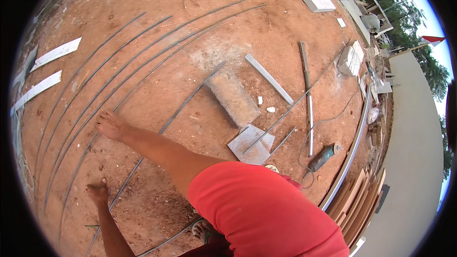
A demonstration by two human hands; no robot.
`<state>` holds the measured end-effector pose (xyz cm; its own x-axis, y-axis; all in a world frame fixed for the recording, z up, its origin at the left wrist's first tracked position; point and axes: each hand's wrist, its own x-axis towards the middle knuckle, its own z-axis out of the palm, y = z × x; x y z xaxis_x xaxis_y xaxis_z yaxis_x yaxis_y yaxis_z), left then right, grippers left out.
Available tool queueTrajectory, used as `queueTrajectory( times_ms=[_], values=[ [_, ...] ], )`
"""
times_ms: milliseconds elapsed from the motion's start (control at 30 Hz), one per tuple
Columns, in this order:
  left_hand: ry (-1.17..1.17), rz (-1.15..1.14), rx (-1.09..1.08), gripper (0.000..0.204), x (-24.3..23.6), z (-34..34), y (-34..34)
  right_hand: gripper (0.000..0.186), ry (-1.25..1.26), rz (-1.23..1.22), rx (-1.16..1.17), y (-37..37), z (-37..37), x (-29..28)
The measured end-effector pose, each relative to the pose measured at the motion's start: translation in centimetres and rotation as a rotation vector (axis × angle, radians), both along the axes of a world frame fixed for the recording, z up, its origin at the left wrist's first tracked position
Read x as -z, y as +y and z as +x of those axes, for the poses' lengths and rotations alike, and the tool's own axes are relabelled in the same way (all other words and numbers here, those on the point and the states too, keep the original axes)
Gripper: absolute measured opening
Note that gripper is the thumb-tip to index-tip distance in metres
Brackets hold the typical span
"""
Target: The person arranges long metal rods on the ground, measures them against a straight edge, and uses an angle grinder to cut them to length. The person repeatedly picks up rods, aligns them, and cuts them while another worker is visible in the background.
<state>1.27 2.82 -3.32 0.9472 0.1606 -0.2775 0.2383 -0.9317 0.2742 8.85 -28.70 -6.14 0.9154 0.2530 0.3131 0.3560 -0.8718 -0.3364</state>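
Observation:
Several long thin metal rods lie on reddish dirt. My right hand (pixel 112 124), at the end of the red-sleeved arm, reaches out over one long rod (pixel 82 161). Its fingers look spread, and whether they touch the rod is unclear. Nearer to me, my left hand (pixel 98 192) hangs between that rod and a shorter straight rod (pixel 178 109). Its thumb stands away from the partly hidden fingers, and nothing shows in it. More rods (pixel 88 84) curve side by side beyond my hands, to the left.
A rough stone block (pixel 234 96) and a grey slab (pixel 252 143) lie ahead on the right. An angle grinder (pixel 323 158) with a cord rests farther right, near stacked boards (pixel 357 200). White planks (pixel 57 54) lie at far left. My foot (pixel 201 230) is beside another rod.

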Motion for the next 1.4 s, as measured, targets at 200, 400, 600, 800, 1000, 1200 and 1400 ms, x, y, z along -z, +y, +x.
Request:
queueTrajectory(
  times_ms=[200,400,600,800,1000,1200,1400],
  values=[
    [0.003,0.074,-0.046,0.115,-0.3,0.1,-1.1,0.025,0.041,-0.105,-0.195,-4.2,1.6,-6.6],
    [0.087,0.099,-0.155,0.133,-3.4,-0.9,-2.8,0.034,-0.005,-0.163,-0.140,-7.8,2.4,-8.9],
    [0.178,0.152,-0.174,0.137,-3.3,-0.5,-2.9,0.036,-0.041,-0.198,-0.077,-14.6,1.9,-10.1],
    [0.232,0.116,-0.223,0.137,-5.2,-0.9,-3.9,0.029,-0.021,-0.259,-0.066,-22.3,0.2,-9.4],
    [0.228,0.121,-0.222,0.137,-4.7,-1.3,-3.6,0.023,0.025,-0.364,0.000,-30.2,-1.9,-10.1],
    [0.164,0.162,-0.188,0.137,-3.3,-0.8,-2.7,0.021,0.032,-0.338,0.063,-31.3,-3.2,-9.6],
    [0.149,0.142,-0.119,0.133,-1.1,-0.4,-0.2,0.023,-0.156,-0.456,0.237,-28.4,0.0,-10.0]
  ],
)
